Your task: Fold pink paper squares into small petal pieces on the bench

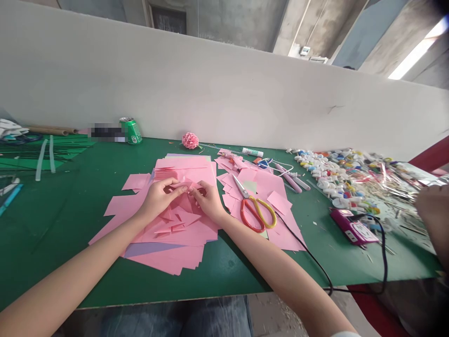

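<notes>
The left grip (164, 195) and right grip (209, 200) pinch a folded pink paper piece (190, 185) between them. Pink paper sheets (121, 223) lie beneath both; red-and-yellow-handled scissors (247, 196) rest beside the right grip.

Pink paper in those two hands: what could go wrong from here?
The pink paper pinched by the left hand and right hand could crease or tear. Loose pink pieces beneath might get brushed aside. The scissors lie close beside the right hand, so a sideways move could bump them.
</notes>
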The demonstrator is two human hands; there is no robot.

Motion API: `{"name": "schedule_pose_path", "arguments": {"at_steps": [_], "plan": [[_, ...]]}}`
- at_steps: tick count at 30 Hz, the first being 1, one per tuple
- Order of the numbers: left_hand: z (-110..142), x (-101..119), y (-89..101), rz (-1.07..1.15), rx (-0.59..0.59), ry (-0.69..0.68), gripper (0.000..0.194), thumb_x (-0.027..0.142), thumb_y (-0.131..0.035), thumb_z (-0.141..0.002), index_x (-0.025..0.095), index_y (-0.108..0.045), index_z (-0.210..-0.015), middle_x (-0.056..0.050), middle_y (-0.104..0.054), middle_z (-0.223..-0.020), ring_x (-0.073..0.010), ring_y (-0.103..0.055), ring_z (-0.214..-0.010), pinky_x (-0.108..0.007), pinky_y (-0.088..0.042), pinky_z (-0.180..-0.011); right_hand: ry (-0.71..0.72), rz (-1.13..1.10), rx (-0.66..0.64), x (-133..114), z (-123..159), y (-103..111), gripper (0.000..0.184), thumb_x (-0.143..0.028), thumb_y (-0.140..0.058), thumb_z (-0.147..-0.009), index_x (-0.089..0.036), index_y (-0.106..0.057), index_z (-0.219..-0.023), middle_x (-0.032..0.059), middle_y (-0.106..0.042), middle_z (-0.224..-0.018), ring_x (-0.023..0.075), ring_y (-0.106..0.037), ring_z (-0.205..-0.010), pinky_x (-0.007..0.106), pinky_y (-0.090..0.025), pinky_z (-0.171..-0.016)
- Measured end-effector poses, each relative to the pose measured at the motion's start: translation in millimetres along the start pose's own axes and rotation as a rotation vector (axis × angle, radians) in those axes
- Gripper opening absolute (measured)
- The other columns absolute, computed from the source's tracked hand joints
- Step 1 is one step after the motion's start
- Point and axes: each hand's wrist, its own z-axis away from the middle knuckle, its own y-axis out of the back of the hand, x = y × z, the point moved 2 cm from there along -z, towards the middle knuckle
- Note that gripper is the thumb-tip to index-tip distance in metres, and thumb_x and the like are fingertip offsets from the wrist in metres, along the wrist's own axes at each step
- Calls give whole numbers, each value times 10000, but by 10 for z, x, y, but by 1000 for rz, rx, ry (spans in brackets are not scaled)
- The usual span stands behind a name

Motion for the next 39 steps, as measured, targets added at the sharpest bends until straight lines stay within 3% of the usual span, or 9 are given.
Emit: {"name": "schedule_pose_path", "arguments": {"at_steps": [4,9,16,22,32,39], "plan": [[-11,-20,-5,34,-24,2,383,564,-641,-795,189,-680,-856,-44,-710,-851,-214,-636,-801,-293,-478,-710,46,18,0,-31,14,3,355,-529,-470,-902,-200,-519,-779,6,-640,-682,121,-572,-579,228,-420,-582],[7,18,-13,48,-27,-2,434,608,-646,-768,189,-689,-870,-61,-714,-850,-228,-642,-788,-316,-491,-712,41,-9,-22,-110,66,23,498,-597,-286,-951,-198,-525,-773,-8,-584,-613,113,-555,-557,225,-422,-584],[19,33,-6,37,-24,10,427,597,-663,-759,179,-678,-842,-30,-680,-780,-186,-612,-700,-265,-463,-616,53,8,-41,-138,83,11,437,-618,-457,-886,-191,-537,-837,-27,-576,-598,105,-541,-514,208,-398,-525],[3,29,-8,31,-1,1,383,563,-693,-748,188,-658,-819,-31,-676,-793,-199,-625,-734,-272,-487,-637,63,18,13,-127,68,11,432,-590,-418,-912,-194,-545,-799,-26,-567,-589,102,-531,-502,208,-394,-522],[23,39,-26,-114,-99,-84,377,560,-597,-832,210,-677,-949,-64,-730,-930,-228,-671,-784,-292,-500,-665,65,55,15,-154,71,10,410,-561,-426,-915,-192,-574,-812,-17,-592,-626,99,-529,-526,202,-391,-530],[21,65,-12,-93,-70,-59,343,541,-621,-821,201,-665,-845,-38,-706,-783,-192,-629,-670,-284,-469,-615,117,93,28,-114,59,10,382,-509,-414,-938,-191,-583,-810,-19,-575,-628,108,-517,-561,214,-379,-567]]}}
